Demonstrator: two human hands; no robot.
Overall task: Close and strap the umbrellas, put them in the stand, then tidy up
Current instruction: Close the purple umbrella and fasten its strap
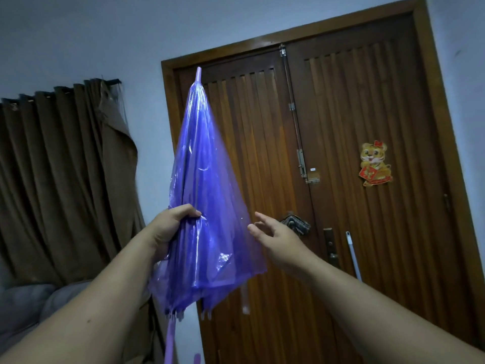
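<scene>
A translucent purple umbrella (207, 185) is folded shut and held tip up in front of me, its loose canopy hanging in folds. My left hand (170, 227) grips the gathered canopy around the shaft about two thirds of the way down. My right hand (275, 237) is just right of the canopy's loose edge, fingers relaxed and spread, holding nothing. The purple shaft (170, 340) runs down out of the frame at the bottom. No strap or stand is in sight.
A brown wooden double door (341, 158) with a tiger sticker (375, 164) stands right behind the umbrella. A cloth (295, 223) hangs on its handle. Brown curtains (60, 179) cover the left wall, with a grey cushion (31, 308) below.
</scene>
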